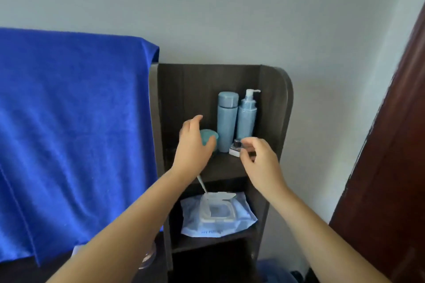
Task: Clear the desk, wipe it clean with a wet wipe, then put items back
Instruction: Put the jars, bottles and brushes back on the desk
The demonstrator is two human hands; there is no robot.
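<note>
A dark wooden shelf unit carries two tall pale-blue bottles on its top board: a capped one and a pump bottle. A round teal jar stands left of them, and a small glass bottle with a dark cap stands in front. My left hand is spread around the teal jar, thumb across its front and fingers raised above it. My right hand hovers just right of the small bottle, thumb and forefinger apart. A wet wipe pack, lid flipped open, lies on the shelf below.
A bright blue towel hangs over a panel at the left, beside the shelf unit. A dark red-brown door stands at the right. A thin white strip slants down toward the wipe pack lid. The wall rises behind.
</note>
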